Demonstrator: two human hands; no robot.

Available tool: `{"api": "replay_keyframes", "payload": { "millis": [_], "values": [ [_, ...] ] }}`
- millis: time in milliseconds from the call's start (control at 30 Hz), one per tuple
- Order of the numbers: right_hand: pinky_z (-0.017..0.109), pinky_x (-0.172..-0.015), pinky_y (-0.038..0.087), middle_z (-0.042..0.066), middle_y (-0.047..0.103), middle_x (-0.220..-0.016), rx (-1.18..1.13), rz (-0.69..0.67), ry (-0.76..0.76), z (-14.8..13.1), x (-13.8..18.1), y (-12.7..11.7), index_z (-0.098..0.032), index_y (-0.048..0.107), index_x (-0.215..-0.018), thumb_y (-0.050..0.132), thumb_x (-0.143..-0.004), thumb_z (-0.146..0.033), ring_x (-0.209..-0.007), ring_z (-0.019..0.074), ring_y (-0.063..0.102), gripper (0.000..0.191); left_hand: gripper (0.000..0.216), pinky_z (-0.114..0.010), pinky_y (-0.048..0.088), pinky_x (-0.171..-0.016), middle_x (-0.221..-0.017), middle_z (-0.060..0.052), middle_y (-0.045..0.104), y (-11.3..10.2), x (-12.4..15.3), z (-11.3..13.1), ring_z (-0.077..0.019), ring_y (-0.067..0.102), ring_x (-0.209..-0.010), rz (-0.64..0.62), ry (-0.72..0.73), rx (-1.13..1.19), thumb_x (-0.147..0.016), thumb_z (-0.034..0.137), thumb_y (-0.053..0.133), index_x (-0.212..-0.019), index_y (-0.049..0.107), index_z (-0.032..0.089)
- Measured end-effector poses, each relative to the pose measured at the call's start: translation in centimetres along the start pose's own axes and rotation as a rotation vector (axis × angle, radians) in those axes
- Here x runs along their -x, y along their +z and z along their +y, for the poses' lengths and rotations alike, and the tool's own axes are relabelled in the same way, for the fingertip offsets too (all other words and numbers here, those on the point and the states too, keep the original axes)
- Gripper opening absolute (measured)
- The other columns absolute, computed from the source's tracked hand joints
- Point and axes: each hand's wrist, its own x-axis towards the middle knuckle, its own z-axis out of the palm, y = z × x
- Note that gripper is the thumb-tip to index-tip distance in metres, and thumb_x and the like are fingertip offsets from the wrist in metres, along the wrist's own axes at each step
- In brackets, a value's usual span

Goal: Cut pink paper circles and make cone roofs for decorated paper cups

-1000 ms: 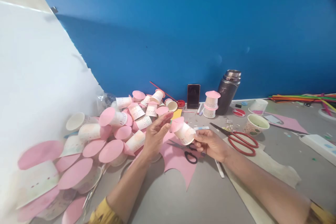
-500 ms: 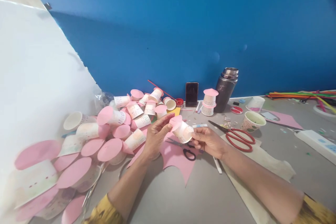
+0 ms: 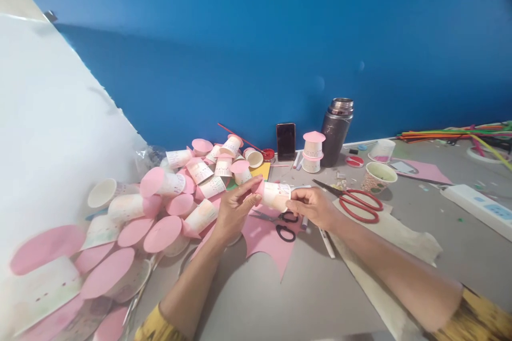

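Between my two hands a small paper cup (image 3: 277, 195) lies on its side in the air, with a pink paper disc (image 3: 260, 187) on its base end. My left hand (image 3: 236, 205) grips the disc end, thumb and fingers closed on it. At the rim, the thumb and fingers of my right hand (image 3: 310, 206) pinch the cup. Below it are a ragged pink paper sheet (image 3: 264, 242) and black-handled scissors (image 3: 286, 232), partly hidden by cup and hands.
A heap of cups with pink discs (image 3: 162, 234) fills the left side. Red-handled scissors (image 3: 362, 205) rest on beige cloth (image 3: 394, 234) at right. Behind stand a phone (image 3: 286, 142), a two-cup stack (image 3: 313, 150), a dark flask (image 3: 338, 133) and a patterned cup (image 3: 379, 178); a power strip (image 3: 480, 208) lies far right.
The held cup has turned more level, and its pink disc now appears nearly edge-on. Both hands keep their hold. The whole view has shifted slightly.
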Motion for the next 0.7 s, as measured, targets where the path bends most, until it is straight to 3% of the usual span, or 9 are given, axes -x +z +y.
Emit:
{"api": "replay_keyframes", "payload": {
  "millis": [233, 567, 700],
  "values": [
    [0.024, -0.049, 0.034, -0.002, 0.060, -0.056, -0.015, -0.011, -0.009, -0.01, -0.24, -0.37, -0.019, 0.063, -0.063, 0.080, -0.074, -0.047, -0.050, 0.0107, 0.051, 0.034, 0.042, -0.033, 0.057, -0.080, -0.101, -0.007, 0.081, 0.00, -0.12, -0.27, -0.0241, 0.070, -0.094, -0.033, -0.043, -0.057, -0.078, 0.036, 0.076, -0.117, 0.080, 0.019],
    [0.025, -0.052, 0.032, -0.002, 0.058, -0.052, -0.150, -0.011, 0.023, -0.26, -0.54, -0.98, -0.017, 0.064, -0.062, 0.082, -0.071, -0.057, -0.051, 0.0090, 0.046, 0.044, 0.050, -0.038, 0.050, -0.099, -0.093, -0.008, 0.077, -0.19, 0.61, 0.31, -0.0250, 0.069, -0.102, -0.049, 0.178, -0.259, -0.100, 0.048, 0.051, -0.136, 0.068, 0.018],
    [0.024, -0.051, 0.030, -0.002, 0.057, -0.052, -0.203, -0.056, 0.048, -0.49, -0.47, -1.06, -0.016, 0.066, -0.062, 0.084, -0.068, -0.059, -0.050, 0.0083, 0.045, 0.047, 0.048, -0.034, 0.051, -0.092, -0.093, -0.007, 0.076, -0.35, 0.64, -0.03, -0.0232, 0.068, -0.097, -0.046, 0.195, -0.283, -0.100, 0.047, 0.053, -0.136, 0.069, 0.019]
  ]
}}
